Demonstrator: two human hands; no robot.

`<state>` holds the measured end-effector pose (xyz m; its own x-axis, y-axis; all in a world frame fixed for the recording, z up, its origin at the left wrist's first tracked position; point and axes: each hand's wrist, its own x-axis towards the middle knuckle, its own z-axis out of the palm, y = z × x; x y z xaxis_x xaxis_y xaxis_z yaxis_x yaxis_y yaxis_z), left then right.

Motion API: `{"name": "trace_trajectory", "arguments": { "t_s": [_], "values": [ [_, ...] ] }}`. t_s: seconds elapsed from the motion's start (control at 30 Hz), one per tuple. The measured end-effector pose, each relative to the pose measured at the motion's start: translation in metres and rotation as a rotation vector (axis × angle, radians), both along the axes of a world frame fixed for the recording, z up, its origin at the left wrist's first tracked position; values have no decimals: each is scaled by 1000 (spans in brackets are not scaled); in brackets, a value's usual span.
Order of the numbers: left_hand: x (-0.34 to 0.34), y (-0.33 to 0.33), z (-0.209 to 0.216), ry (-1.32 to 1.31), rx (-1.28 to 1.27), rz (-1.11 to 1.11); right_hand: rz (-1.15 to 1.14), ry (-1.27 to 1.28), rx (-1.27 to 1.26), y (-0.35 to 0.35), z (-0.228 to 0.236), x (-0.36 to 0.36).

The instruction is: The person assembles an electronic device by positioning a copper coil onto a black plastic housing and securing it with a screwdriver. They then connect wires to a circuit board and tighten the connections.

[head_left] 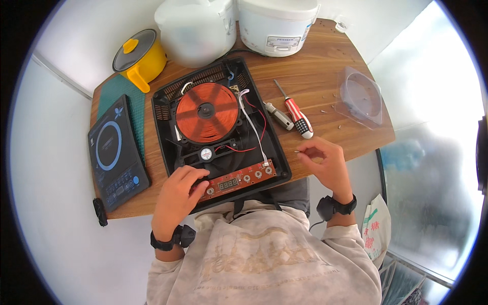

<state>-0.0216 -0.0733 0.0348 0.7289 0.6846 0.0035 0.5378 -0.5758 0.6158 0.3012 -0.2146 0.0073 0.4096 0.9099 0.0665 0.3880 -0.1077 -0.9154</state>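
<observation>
An induction cooker base (pixel 277 157) lies opened in front of me, its copper coil (pixel 223 119) and a red control board (pixel 231 184) exposed. My left hand (pixel 178 193) rests over the board's left end, thumb and fingers apart and bent. Right of the casing, my right hand (pixel 325 160) is closed in a pinch on a small screw (pixel 297 151), held above the table edge. A white cable plugs into the board's right part. Beyond my right hand lie a screwdriver (pixel 297 117) with a striped, starred handle and a grey-handled tool (pixel 279 117).
At left, a black glass cooktop panel (pixel 119 152) lies partly on a green cutting mat (pixel 114 91). A yellow lidded pot (pixel 142 58) and two white appliances, one a rice cooker (pixel 277 23), stand at the back. Loose screws (pixel 324 111) and a clear plastic tray (pixel 360 96) are at right.
</observation>
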Motion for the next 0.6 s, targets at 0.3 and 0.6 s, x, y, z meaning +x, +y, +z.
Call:
{"name": "trace_trajectory", "arguments": {
  "t_s": [0.3, 0.6],
  "values": [
    [10, -12, -3, 48, -48, -51, -391, -287, -101, -11, -44, 54],
    [18, -11, -2, 74, -1, -109, -425, -544, -128, 0, -69, 102]
  ]
}}
